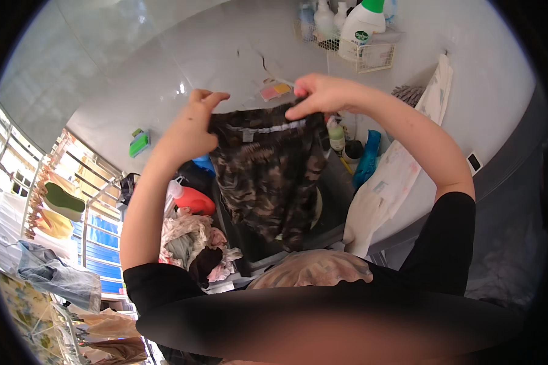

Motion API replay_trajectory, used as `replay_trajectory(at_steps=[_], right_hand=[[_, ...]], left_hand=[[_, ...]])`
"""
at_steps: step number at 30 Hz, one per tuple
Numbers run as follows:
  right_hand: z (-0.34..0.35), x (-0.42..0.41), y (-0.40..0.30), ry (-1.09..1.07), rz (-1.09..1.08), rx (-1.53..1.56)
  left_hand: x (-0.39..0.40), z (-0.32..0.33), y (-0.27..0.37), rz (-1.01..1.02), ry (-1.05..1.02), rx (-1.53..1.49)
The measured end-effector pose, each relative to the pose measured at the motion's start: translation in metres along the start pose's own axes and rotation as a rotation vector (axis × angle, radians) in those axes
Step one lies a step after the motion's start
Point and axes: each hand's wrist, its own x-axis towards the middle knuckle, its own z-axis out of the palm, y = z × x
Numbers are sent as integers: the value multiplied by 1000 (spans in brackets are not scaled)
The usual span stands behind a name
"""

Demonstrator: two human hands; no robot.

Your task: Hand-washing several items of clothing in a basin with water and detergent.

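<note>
A pair of camouflage-print trousers hangs by its elastic waistband, with the legs falling towards my body. My left hand has hold of the waistband's left end. At the right end, my right hand grips the band between thumb and fingers. A small pale tag and a whitish strip show inside the waist. Beneath the cloth lies a dark sink basin, largely hidden by the trousers. Part of a pale round item peeks out in the basin.
Left of the basin are a red bottle and a heap of crumpled clothes. A blue-green bottle stands right, near a hanging pale cloth. A wire basket of bottles is on the wall. Laundry hangs by barred windows.
</note>
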Motion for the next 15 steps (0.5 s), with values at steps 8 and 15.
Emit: replay_trajectory(at_steps=[8, 15], right_hand=[[2, 3, 35, 107, -108, -265], [-30, -20, 37, 151, 12, 219]], left_hand=[[-33, 42, -48, 69, -491, -98], [-17, 22, -13, 167, -128, -205]])
